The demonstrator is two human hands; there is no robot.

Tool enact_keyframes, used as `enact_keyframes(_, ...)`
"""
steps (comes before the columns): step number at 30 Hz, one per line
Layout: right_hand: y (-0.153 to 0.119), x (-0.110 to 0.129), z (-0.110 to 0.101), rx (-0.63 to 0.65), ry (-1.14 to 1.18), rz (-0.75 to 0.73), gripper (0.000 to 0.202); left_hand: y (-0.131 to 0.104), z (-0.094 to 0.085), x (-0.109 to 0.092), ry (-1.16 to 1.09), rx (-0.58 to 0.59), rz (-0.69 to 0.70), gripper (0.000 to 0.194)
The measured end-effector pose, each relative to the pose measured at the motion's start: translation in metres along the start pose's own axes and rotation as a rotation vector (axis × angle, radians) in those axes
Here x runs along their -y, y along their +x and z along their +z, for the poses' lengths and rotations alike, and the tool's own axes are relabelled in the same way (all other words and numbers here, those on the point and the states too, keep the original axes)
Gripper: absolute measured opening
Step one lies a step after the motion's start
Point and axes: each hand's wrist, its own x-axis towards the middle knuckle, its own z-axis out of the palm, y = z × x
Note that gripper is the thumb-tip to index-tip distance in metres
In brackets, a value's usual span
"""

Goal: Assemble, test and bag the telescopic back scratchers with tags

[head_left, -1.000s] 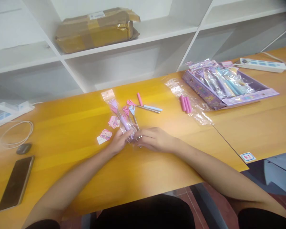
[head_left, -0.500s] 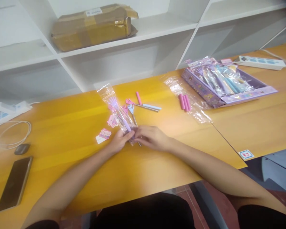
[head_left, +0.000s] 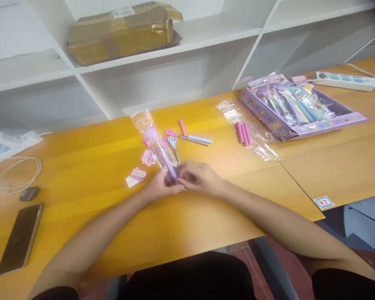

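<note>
A purple back scratcher [head_left: 170,165] lies inside a clear plastic bag [head_left: 141,119], its hand-shaped head pointing away from me. My left hand [head_left: 161,186] is curled under the near end of the bag, thumb stretched to the right. At the same end, my right hand [head_left: 199,178] pinches the bag's edge with bent fingers. Just beyond my hands lie a blue scratcher [head_left: 172,143] and a pink scratcher [head_left: 171,132]. A pink handle sleeve [head_left: 182,127] and a light blue handle [head_left: 200,139] rest behind them. Printed cards [head_left: 137,175] are left of the bag.
A purple display box [head_left: 265,118] of bagged scratchers stands at right, beside pink sleeves [head_left: 243,133] on plastic bags. Power strips [head_left: 346,81] lie at both sides. A phone [head_left: 20,239] and a dark mouse-like object [head_left: 29,193] are at left. A taped carton [head_left: 121,35] sits on the shelf.
My left thumb has lifted off the bagged scratcher and now stretches to the right below it. The bag has shifted slightly right. My right hand stays at the near end.
</note>
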Motion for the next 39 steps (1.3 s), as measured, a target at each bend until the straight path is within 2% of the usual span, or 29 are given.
enact_keyframes(2, 0.000, -0.001, 0.001, -0.015, -0.009, -0.004, 0.016, -0.001, 0.002, 0.000, 0.027, 0.003, 0.003, 0.068)
enact_keyframes(6, 0.002, 0.000, -0.002, -0.021, -0.001, -0.011, 0.015, -0.001, 0.001, 0.006, 0.094, -0.015, 0.004, 0.065)
enact_keyframes(10, 0.004, 0.002, -0.007, -0.016, 0.021, 0.013, 0.017, 0.000, -0.002, 0.007, 0.079, 0.023, 0.028, 0.059)
enact_keyframes(14, 0.004, 0.002, -0.008, -0.018, 0.054, 0.052, 0.019, 0.000, -0.003, 0.005, 0.032, 0.019, 0.022, 0.062)
enact_keyframes(22, 0.003, 0.000, -0.005, -0.043, 0.047, -0.026, 0.016, 0.001, -0.002, 0.007, 0.029, 0.068, 0.032, 0.065)
enact_keyframes(29, 0.003, 0.000, -0.005, -0.040, 0.048, -0.028, 0.015, 0.001, -0.002, 0.003, 0.062, 0.069, 0.054, 0.064)
enact_keyframes(34, 0.002, -0.002, -0.008, -0.032, 0.001, 0.056, 0.023, 0.001, -0.001, 0.001, 0.032, 0.046, 0.053, 0.049)
enact_keyframes(39, 0.004, 0.000, -0.013, 0.022, -0.046, 0.167, 0.037, 0.001, -0.001, -0.006, 0.034, -0.040, 0.070, 0.061)
